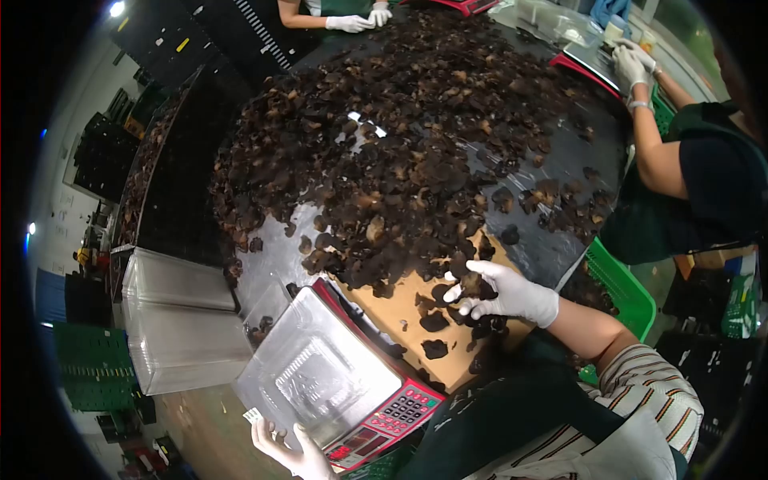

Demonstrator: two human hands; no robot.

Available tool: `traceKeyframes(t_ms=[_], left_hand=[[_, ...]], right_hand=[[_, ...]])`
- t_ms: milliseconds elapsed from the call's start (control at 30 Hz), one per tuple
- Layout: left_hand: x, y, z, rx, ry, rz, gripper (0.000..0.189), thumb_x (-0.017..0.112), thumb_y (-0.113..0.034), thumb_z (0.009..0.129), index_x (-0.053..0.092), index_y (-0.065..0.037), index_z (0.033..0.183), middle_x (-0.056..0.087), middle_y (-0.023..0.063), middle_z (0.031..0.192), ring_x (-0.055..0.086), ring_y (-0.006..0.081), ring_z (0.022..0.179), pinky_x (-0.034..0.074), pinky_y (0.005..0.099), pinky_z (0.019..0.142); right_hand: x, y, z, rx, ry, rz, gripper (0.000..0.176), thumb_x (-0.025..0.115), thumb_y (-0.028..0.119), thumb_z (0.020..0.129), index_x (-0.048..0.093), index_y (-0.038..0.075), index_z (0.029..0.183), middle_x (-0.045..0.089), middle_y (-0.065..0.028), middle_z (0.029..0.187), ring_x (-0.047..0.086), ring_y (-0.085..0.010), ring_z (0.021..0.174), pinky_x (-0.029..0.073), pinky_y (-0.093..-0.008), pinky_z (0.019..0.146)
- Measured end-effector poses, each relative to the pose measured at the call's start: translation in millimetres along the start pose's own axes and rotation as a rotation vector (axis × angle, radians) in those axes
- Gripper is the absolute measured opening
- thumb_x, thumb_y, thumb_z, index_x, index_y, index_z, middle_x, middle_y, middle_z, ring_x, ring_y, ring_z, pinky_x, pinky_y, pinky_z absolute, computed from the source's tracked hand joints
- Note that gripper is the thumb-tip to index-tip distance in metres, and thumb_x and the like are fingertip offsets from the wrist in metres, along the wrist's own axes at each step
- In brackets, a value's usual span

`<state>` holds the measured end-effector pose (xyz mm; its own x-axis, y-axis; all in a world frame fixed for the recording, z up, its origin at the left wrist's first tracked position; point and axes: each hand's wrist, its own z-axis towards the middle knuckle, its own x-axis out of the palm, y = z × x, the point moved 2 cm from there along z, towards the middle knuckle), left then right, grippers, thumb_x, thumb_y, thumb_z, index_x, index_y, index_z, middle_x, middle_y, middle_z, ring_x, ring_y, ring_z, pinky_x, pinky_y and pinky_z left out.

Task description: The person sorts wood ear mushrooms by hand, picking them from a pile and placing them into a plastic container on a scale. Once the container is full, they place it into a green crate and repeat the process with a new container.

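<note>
My right hand (506, 296), in a white glove, curls its fingers around brown wood ear mushroom pieces (474, 286) at the near edge of a large heap (376, 160). Beneath it is a tan board (384, 312) with several loose dark pieces on it. My left hand (292, 452), also gloved, is beside the lower left corner of a red electronic scale (400, 412), thumb and fingers apart. By its fingertips shows a small printed white label (252, 415). On the scale's metal plate lies a clear plastic tray (316, 380).
Stacked clear plastic trays (180, 320) stand left of the scale. A green crate (620, 288) is at my right. Across the heap a co-worker's gloved hands (352, 22) rest at the table edge. Another co-worker's gloved hands (630, 68) are over a second scale (588, 68).
</note>
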<state>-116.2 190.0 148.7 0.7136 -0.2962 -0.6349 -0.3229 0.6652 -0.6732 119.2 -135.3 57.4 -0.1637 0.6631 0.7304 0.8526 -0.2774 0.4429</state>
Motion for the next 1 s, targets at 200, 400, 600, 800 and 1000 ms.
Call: traceKeyframes(t_ms=[200,400,600,800,1000], left_hand=[[65.0,-97.2,-40.9,0.225,0.511,-0.209,0.032,0.062,-0.003,0.082,0.055,-0.001,0.114,0.052,0.0134,0.117,0.053,0.0230,0.103,0.045,0.0338,0.088],[184.2,-113.1,-73.6,-0.002,0.891,-0.573,0.047,0.058,0.010,0.082,0.048,-0.002,0.126,0.050,0.0117,0.120,0.055,0.0165,0.099,0.050,0.0281,0.084],[224.3,-106.1,-91.7,-0.247,0.937,-0.777,0.042,0.060,0.007,0.086,0.046,-0.001,0.125,0.051,0.0096,0.117,0.059,0.0145,0.091,0.052,0.0265,0.079],[227.2,-88.9,-91.4,-0.574,0.906,-1.046,0.030,0.055,0.002,0.092,0.047,-0.004,0.120,0.060,0.0051,0.096,0.058,0.0112,0.083,0.049,0.0242,0.074],[221.0,-85.1,-91.2,-0.591,0.809,-1.084,0.044,0.059,0.005,0.088,0.043,-0.004,0.128,0.060,0.0077,0.101,0.057,0.0144,0.082,0.048,0.0265,0.073]], right_hand=[[-7.9,-10.5,-21.0,-0.123,0.121,-0.250,0.045,0.036,0.034,0.101,0.041,0.005,0.134,0.056,-0.0150,0.121,0.062,-0.0276,0.098,0.055,-0.0371,0.080],[-34.9,-24.9,-13.9,0.026,0.145,0.139,0.040,0.044,0.016,0.098,0.038,0.001,0.136,0.053,-0.0171,0.126,0.060,-0.0278,0.106,0.054,-0.0412,0.085],[-34.9,-24.3,-21.2,-0.125,0.024,-0.410,0.064,0.052,0.006,0.092,0.019,-0.006,0.145,0.057,-0.0172,0.116,0.061,-0.0180,0.098,0.049,-0.0303,0.085],[-22.9,-18.6,-28.9,-0.138,0.073,-0.483,0.065,0.053,0.007,0.092,0.020,0.001,0.147,0.062,-0.0103,0.097,0.060,-0.0122,0.079,0.049,-0.0240,0.074],[-22.7,-17.8,-21.6,-0.596,0.008,-0.856,0.045,0.054,-0.002,0.086,0.045,0.002,0.130,0.062,-0.0107,0.109,0.061,-0.0171,0.093,0.049,-0.0296,0.082]])
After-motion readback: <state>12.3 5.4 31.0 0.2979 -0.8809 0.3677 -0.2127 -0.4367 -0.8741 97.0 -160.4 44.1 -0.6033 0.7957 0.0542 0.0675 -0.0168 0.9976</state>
